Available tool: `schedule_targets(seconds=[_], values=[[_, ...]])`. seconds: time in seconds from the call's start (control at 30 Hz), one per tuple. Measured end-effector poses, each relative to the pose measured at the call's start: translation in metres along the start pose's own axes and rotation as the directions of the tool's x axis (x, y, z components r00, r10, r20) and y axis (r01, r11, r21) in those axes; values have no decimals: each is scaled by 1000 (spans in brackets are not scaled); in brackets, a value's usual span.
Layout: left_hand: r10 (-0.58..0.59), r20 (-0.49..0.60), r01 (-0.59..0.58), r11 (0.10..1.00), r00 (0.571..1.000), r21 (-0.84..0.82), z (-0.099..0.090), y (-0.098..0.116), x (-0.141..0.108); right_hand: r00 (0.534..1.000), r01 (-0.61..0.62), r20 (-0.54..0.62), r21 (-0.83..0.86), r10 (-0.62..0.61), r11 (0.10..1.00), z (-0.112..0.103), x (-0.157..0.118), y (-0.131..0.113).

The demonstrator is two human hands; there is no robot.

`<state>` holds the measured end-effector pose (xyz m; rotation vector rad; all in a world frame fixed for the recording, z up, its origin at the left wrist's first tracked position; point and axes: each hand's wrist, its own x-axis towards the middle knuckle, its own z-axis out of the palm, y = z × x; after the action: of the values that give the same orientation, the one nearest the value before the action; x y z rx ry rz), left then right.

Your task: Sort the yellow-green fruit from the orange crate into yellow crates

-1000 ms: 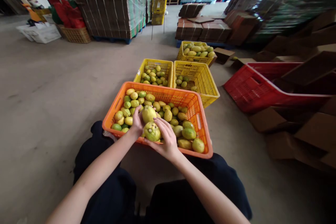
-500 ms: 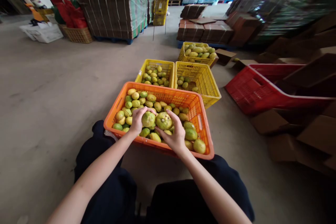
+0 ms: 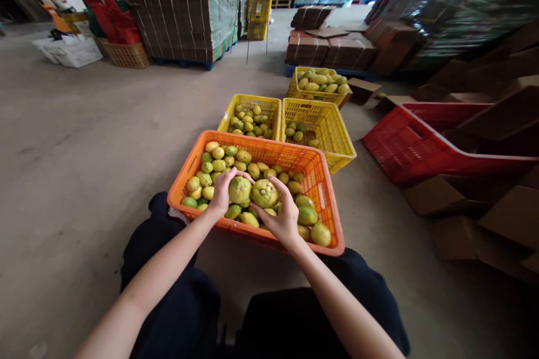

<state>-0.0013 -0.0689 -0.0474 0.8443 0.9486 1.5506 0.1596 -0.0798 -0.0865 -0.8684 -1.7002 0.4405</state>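
Observation:
My left hand [image 3: 222,193] is closed round a green-yellow papaya [image 3: 240,190]. In my right hand [image 3: 285,213] is a second papaya [image 3: 264,194], its stem end facing me. The two fruits sit side by side, very close together, above the orange crate [image 3: 332,219]. Many green and yellow papayas lie in that crate, smaller ones to the left and larger ones, such as a round yellowish papaya [image 3: 320,234], at the right. My hands hide part of the fruit beneath them.
Beyond the orange crate stand two yellow crates, a left one [image 3: 227,109] and a right one [image 3: 337,129], both with fruit. Farther back is a fuller yellow crate [image 3: 322,97]. A red crate [image 3: 396,140] and cardboard boxes [image 3: 435,196] are at right. Wrapped pallet stacks [image 3: 172,5] stand behind.
Hardly anything differs. Both hands keep hold of the same two papayas over the crate, and the whole view has shifted very slightly.

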Motion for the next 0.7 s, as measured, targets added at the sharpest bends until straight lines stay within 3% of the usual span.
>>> schedule_targets(seconds=[0.07,0.1,0.2,0.27,0.43,0.7], values=[[-159,-21,155,979,987,-131,2,1,3,980,-196,8,160,197,968,2,0,0],[-257,-30,246,948,966,-204,2,2,5,949,-312,33,249,314,917,2,1,1],[-493,-62,437,818,868,-374,4,2,5,785,-601,157,428,599,675,2,4,3],[-544,-98,461,781,833,-421,5,0,4,696,-686,212,477,686,549,2,7,5],[-582,-154,486,775,799,-404,5,-2,-1,601,-737,339,585,724,338,1,9,3],[-686,-115,576,679,718,-455,4,-2,1,530,-721,545,693,650,7,-1,14,5]])
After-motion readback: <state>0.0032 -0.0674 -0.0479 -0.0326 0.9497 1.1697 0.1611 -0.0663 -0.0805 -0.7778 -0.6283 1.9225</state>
